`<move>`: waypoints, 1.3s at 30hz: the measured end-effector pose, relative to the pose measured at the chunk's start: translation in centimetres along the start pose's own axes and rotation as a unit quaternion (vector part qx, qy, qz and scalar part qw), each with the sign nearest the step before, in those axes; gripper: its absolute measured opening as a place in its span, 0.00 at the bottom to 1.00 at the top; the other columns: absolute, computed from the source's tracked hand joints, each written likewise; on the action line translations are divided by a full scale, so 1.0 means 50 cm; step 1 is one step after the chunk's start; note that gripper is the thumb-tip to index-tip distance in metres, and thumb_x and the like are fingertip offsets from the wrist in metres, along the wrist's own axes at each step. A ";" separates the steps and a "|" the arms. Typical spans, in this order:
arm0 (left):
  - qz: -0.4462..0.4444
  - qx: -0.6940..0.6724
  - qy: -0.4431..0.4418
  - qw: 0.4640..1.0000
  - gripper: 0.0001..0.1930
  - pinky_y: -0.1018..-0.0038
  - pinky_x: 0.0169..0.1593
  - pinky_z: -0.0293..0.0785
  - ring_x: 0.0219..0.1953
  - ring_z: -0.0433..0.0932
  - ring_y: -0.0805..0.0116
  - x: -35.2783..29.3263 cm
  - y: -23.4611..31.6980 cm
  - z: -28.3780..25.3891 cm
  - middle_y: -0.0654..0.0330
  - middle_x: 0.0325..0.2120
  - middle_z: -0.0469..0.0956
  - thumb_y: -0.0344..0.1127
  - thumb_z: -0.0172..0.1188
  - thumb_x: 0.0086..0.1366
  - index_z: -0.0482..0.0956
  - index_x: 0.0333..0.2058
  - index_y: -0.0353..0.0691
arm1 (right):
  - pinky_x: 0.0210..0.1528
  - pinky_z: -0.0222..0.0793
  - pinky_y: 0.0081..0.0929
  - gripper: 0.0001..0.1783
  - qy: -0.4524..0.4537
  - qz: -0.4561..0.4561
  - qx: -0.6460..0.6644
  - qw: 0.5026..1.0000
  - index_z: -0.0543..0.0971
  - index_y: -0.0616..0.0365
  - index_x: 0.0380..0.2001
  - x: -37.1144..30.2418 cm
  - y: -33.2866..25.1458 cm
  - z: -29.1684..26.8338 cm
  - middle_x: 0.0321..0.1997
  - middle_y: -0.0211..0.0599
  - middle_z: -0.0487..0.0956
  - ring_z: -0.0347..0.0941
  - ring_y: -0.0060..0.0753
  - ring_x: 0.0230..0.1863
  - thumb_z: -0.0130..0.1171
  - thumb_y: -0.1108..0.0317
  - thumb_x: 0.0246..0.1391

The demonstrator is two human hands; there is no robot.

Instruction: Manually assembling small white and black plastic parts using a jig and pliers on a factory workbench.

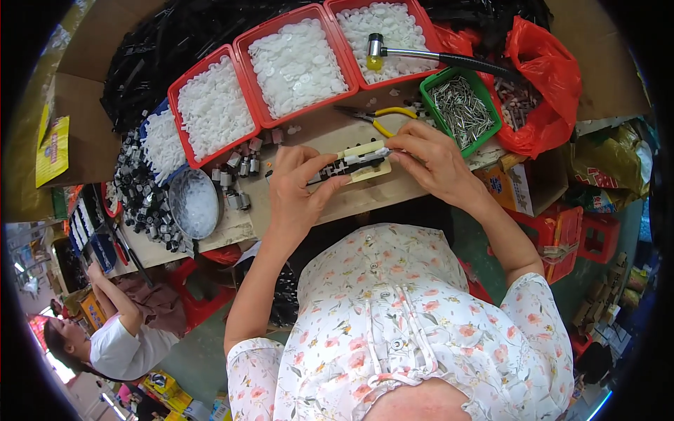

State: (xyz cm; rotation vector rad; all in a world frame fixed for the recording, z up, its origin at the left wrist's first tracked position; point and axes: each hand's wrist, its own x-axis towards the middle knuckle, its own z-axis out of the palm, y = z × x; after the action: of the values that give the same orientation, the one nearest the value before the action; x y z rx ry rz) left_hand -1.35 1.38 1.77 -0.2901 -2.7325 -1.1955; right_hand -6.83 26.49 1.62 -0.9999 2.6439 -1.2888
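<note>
My left hand (pixel 300 181) is closed, with thumb and fingers pinching the left end of a narrow black plastic strip (pixel 344 167) that carries small white parts. The strip lies over a cream-coloured block (pixel 375 170) on the bench. At the strip's right end, my right hand (pixel 430 156) pinches a small white part (pixel 382 152); its exact kind is too small to tell. Just beyond my right hand lie pliers with yellow handles (pixel 394 111), jaws pointing left.
Three red trays of white plastic pieces (pixel 298 67) line the back. A mallet (pixel 421 54) rests across the right one. Nearby stand a green tray of metal pins (pixel 460 112) and a red plastic bag (pixel 540 84). Left lie grey-black parts (pixel 144 186) and a bowl (pixel 194 203). Another person (pixel 116 330) works there.
</note>
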 end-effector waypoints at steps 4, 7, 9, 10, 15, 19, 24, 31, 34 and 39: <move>0.005 0.020 0.008 1.000 0.18 0.68 0.42 0.70 0.39 0.72 0.61 -0.006 -0.005 0.011 0.58 0.32 0.77 0.31 0.75 0.47 0.85 0.39 0.36 | 0.38 0.70 0.33 0.10 -0.021 -0.017 -0.014 1.000 0.80 0.65 0.40 0.004 0.008 0.005 0.35 0.41 0.75 0.75 0.42 0.35 0.63 0.75 0.54; -0.002 0.024 0.004 1.000 0.17 0.68 0.42 0.70 0.39 0.72 0.61 -0.006 0.000 0.011 0.58 0.32 0.77 0.30 0.74 0.48 0.85 0.39 0.36 | 0.39 0.69 0.34 0.10 -0.023 -0.028 -0.019 0.999 0.80 0.64 0.40 0.009 0.003 0.007 0.36 0.41 0.74 0.75 0.42 0.38 0.63 0.75 0.53; 0.005 0.018 0.010 1.000 0.17 0.67 0.41 0.70 0.38 0.72 0.60 -0.008 -0.006 0.016 0.58 0.31 0.76 0.29 0.74 0.47 0.85 0.39 0.37 | 0.39 0.69 0.34 0.10 -0.023 -0.031 -0.021 0.999 0.80 0.64 0.40 0.009 0.008 0.012 0.36 0.41 0.74 0.74 0.42 0.38 0.63 0.75 0.53; 0.012 0.012 0.016 1.000 0.17 0.67 0.40 0.69 0.37 0.71 0.59 -0.009 -0.009 0.017 0.58 0.31 0.76 0.28 0.73 0.47 0.85 0.39 0.37 | 0.40 0.69 0.34 0.11 -0.023 -0.035 -0.023 0.999 0.80 0.63 0.40 0.009 0.010 0.015 0.36 0.40 0.74 0.74 0.41 0.38 0.63 0.76 0.52; 0.014 0.017 0.022 1.000 0.16 0.67 0.40 0.69 0.38 0.71 0.60 -0.011 -0.009 0.020 0.58 0.31 0.76 0.29 0.73 0.48 0.85 0.39 0.38 | 0.40 0.70 0.33 0.12 -0.029 -0.030 -0.018 0.999 0.81 0.62 0.41 0.008 0.013 0.022 0.38 0.40 0.74 0.74 0.41 0.38 0.64 0.76 0.51; 0.046 0.039 0.036 0.998 0.15 0.67 0.40 0.69 0.37 0.71 0.60 -0.006 0.000 0.025 0.58 0.31 0.76 0.30 0.73 0.49 0.86 0.38 0.39 | 0.40 0.72 0.31 0.14 -0.013 -0.007 0.001 1.000 0.81 0.61 0.43 0.001 0.007 0.030 0.41 0.40 0.75 0.75 0.40 0.41 0.65 0.77 0.50; 0.089 0.045 0.047 0.994 0.11 0.64 0.39 0.69 0.36 0.71 0.57 0.010 -0.005 0.045 0.58 0.29 0.74 0.29 0.70 0.51 0.85 0.36 0.39 | 0.41 0.72 0.31 0.16 -0.007 -0.017 0.021 1.000 0.81 0.60 0.44 0.002 0.008 0.032 0.41 0.40 0.75 0.76 0.39 0.43 0.65 0.78 0.50; 0.098 0.042 0.053 0.993 0.09 0.63 0.39 0.70 0.36 0.72 0.57 0.004 -0.007 0.056 0.59 0.29 0.75 0.27 0.70 0.51 0.85 0.33 0.39 | 0.45 0.68 0.34 0.18 -0.019 -0.154 -0.114 0.981 0.83 0.56 0.42 -0.018 0.015 0.035 0.41 0.36 0.77 0.76 0.39 0.44 0.64 0.79 0.43; 0.100 0.045 0.058 0.992 0.09 0.64 0.39 0.70 0.36 0.72 0.58 0.002 -0.010 0.059 0.60 0.28 0.75 0.27 0.70 0.51 0.84 0.33 0.39 | 0.46 0.67 0.34 0.18 -0.018 -0.180 -0.153 0.971 0.83 0.56 0.41 -0.024 0.015 0.036 0.42 0.36 0.77 0.75 0.39 0.44 0.64 0.77 0.42; 0.095 0.047 0.057 0.993 0.09 0.64 0.39 0.70 0.36 0.72 0.58 0.006 -0.008 0.060 0.60 0.28 0.76 0.27 0.70 0.51 0.84 0.33 0.39 | 0.47 0.68 0.35 0.15 0.007 -0.117 -0.049 0.992 0.82 0.58 0.40 -0.020 0.019 0.037 0.43 0.38 0.77 0.75 0.41 0.46 0.67 0.74 0.45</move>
State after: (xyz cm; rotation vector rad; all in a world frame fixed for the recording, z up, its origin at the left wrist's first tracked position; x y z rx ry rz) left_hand -1.87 3.38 -0.48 -0.4445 -2.5855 -0.9997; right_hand -6.00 26.22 -0.53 -1.3548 2.6894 -1.2146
